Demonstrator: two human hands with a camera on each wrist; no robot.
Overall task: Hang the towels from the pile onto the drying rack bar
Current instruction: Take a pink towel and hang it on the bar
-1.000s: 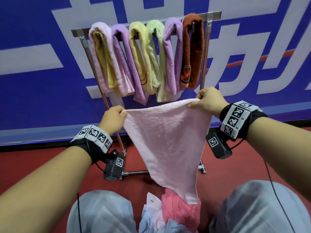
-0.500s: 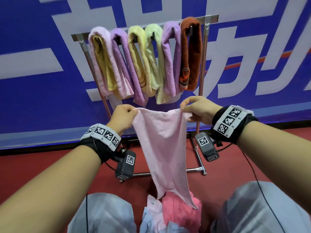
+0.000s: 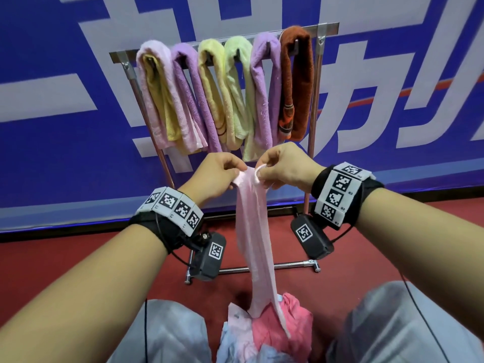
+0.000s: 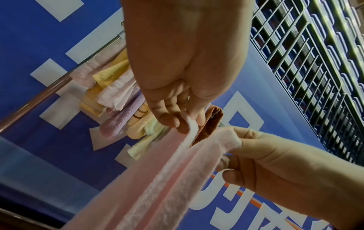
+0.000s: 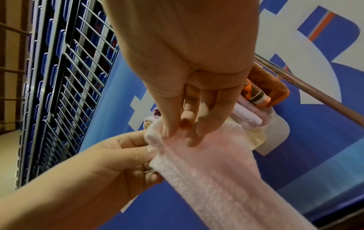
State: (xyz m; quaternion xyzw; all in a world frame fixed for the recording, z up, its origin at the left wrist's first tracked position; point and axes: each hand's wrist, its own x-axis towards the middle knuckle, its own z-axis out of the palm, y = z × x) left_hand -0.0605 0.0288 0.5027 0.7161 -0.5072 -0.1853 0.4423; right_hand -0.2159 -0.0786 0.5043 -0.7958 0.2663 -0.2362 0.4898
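On the left, one top corner of the pale pink towel (image 3: 252, 231) is pinched between thumb and fingers of the left hand (image 3: 213, 176). The towel is gathered into a narrow strip that hangs down between the hands, its lower end resting on the pile (image 3: 275, 328) of towels between the knees. To the right, the other top corner is pinched by the right hand (image 3: 285, 166), close beside the left. Behind the hands, six towels are draped over the drying rack bar (image 3: 327, 25).
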